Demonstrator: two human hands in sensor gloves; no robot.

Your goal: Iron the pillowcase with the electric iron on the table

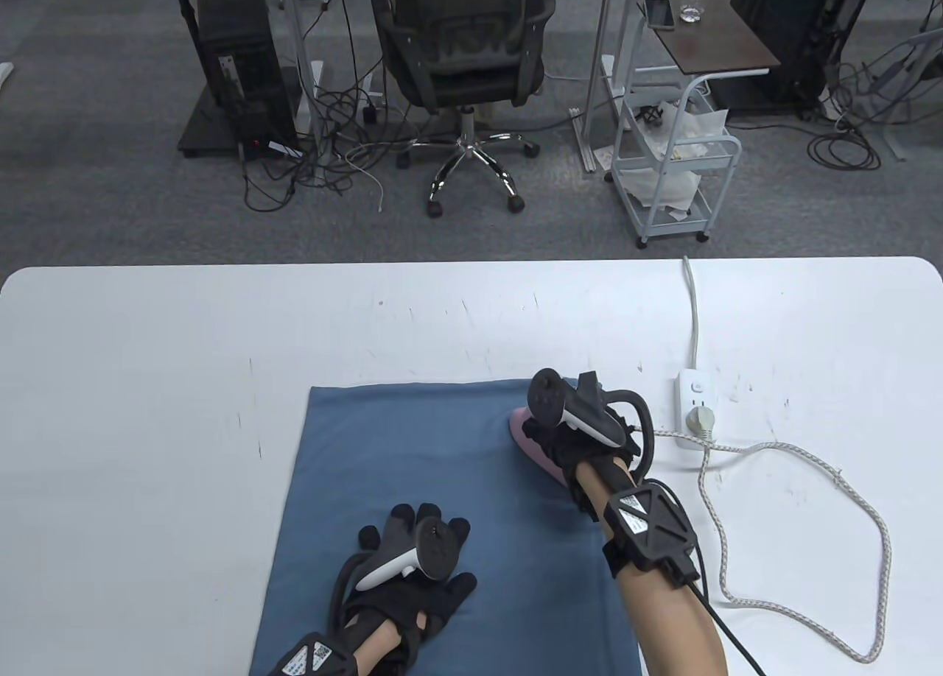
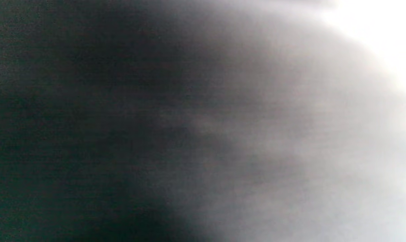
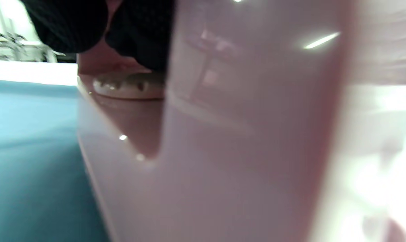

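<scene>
The right hand (image 1: 571, 429) is clenched on the handle of the pink electric iron (image 1: 532, 444), which sits on the right edge of the blue pillowcase (image 1: 412, 455), its tip pointing toward the far left. In the right wrist view the gloved fingers (image 3: 135, 30) curl over the top of the iron's glossy pink body (image 3: 223, 134), with the blue cloth (image 3: 28, 151) lying flat to its left. The left hand (image 1: 412, 565) rests flat on the near part of the pillowcase, fingers spread and holding nothing, palm down on the fabric. It lies well apart from the iron, nearer the person. The left wrist view is a dark, blurred smear and tells nothing.

The pillowcase is spread smooth on the white tabletop (image 1: 147, 411), near the front edge and a little right of centre. Just beside the iron on the right, a white power strip (image 1: 696, 407) lies on the tabletop with a plug in it. A braided cord (image 1: 810, 551) loops from that plug across the right side of the tabletop and back toward the right arm.

Beyond the tabletop is grey carpet, with a black office chair (image 1: 460, 57), a white wheeled cart (image 1: 674, 168), a small dark side table (image 1: 711, 35) and tangled cables on the floor.
</scene>
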